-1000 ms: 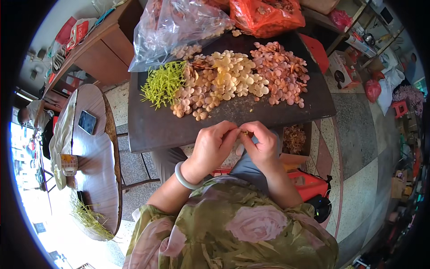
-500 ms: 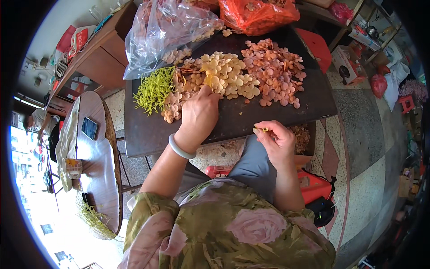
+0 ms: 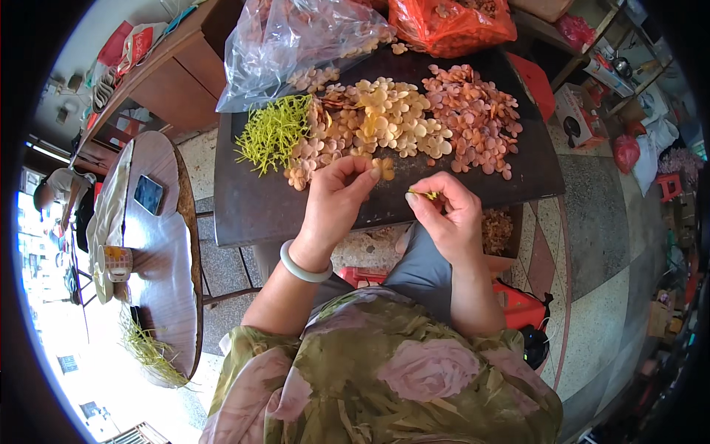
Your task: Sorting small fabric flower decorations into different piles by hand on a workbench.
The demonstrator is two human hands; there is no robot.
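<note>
Flowers in three colour heaps are spread over a dark board [image 3: 251, 207]: cream flowers [image 3: 392, 118] at the centre, pink flowers [image 3: 473, 111] at 3 o'clock of them, tan flowers [image 3: 314, 152] at 9 o'clock. A yellow-green pile of stems [image 3: 274, 132] is seen at the far 9 o'clock end of the row.

One small orange-tan flower [image 3: 383, 167] is pinched between thumb and fingertips of the left hand [image 3: 336, 200], just at 6 o'clock of the cream heap, above the board's near edge. A pale bangle [image 3: 303, 265] is worn on that wrist.

A thin yellow-green stem [image 3: 423, 194] is nipped between thumb and forefinger of the right hand [image 3: 444, 218], at 3 o'clock of the left hand, near but apart from it.

A clear plastic bag [image 3: 296, 44] is laid at 11 o'clock of the board, an orange bag [image 3: 451, 22] at 12 o'clock. A round wooden table [image 3: 159, 266] with a phone [image 3: 148, 194] and a cup [image 3: 115, 263] is placed at 9 o'clock.
</note>
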